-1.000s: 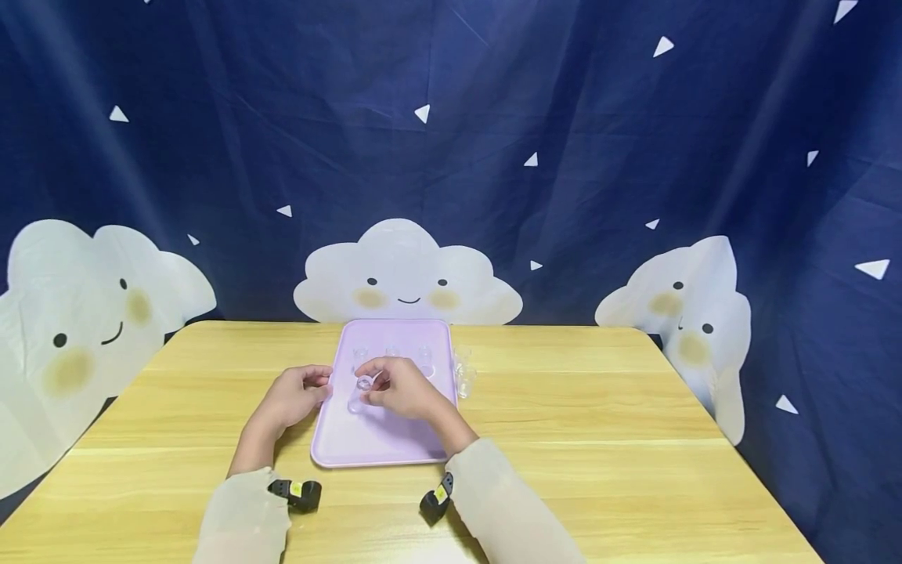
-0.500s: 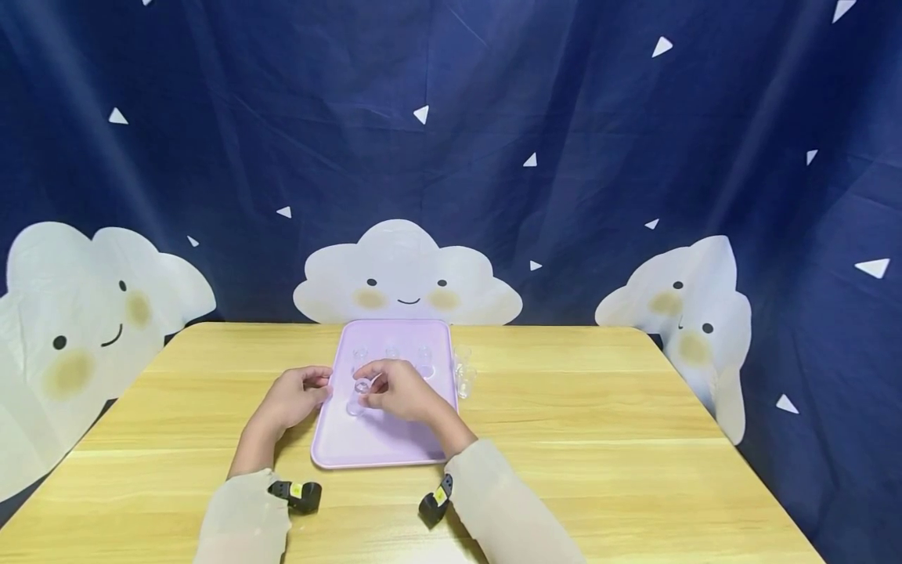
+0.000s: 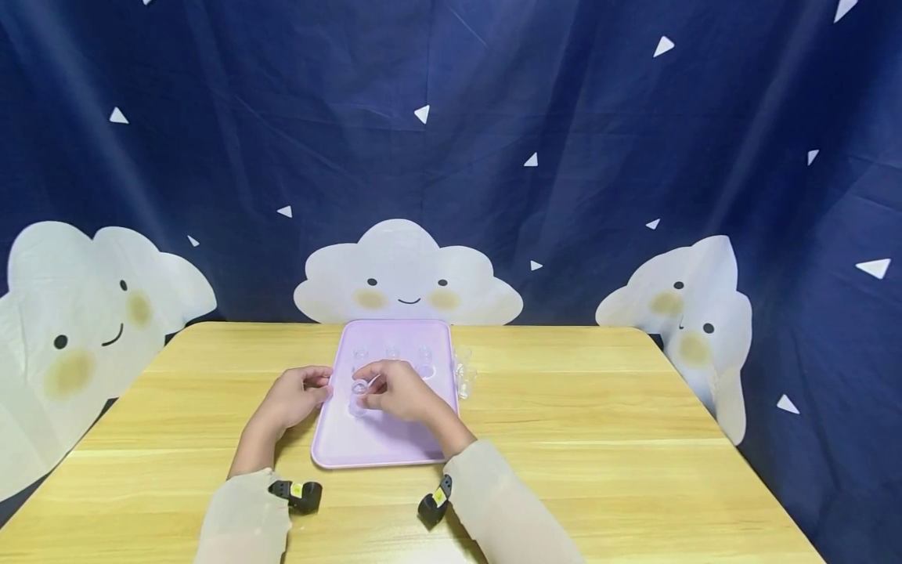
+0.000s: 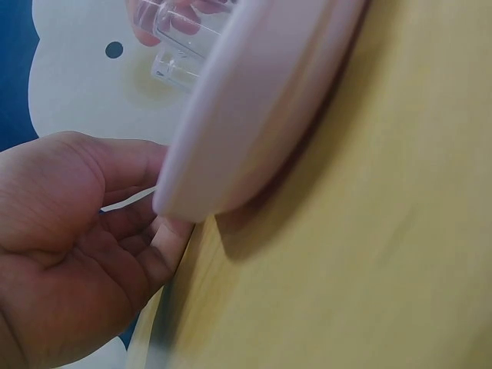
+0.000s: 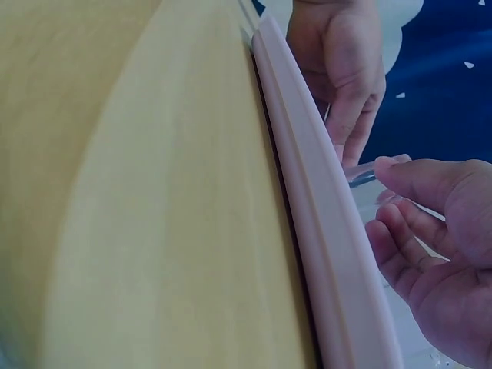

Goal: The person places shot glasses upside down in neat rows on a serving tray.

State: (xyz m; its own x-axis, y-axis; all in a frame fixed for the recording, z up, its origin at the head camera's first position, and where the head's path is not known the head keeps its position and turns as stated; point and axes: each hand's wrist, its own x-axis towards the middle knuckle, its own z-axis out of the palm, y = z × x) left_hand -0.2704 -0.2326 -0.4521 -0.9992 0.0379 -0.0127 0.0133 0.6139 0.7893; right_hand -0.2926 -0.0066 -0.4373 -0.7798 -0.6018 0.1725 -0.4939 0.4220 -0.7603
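Note:
In the head view a pale purple tray (image 3: pixel 384 445) lies on the table. My left hand (image 3: pixel 296 395) holds its left edge, with fingers and thumb at the rim (image 4: pixel 223 146). Over the tray, my right hand (image 3: pixel 402 390) pinches a small clear container (image 3: pixel 358 406) with a round top between thumb and fingers. Its exact kind is hard to make out, since it is see-through and partly behind the fingers. Farther back on the tray stand more small clear containers (image 3: pixel 425 356), some partly covered by my right hand.
Several clear pieces (image 3: pixel 465 374) lie on the wooden table (image 3: pixel 599 407) against the tray's right side. A dark blue curtain (image 3: pixel 451 157) with white clouds hangs behind the table. Each wrist wears a black camera (image 3: pixel 304 497).
The clear container's top has shifted slightly left and toward me in my right hand's pinch. My left hand stays at the tray edge, and the tray has barely moved.

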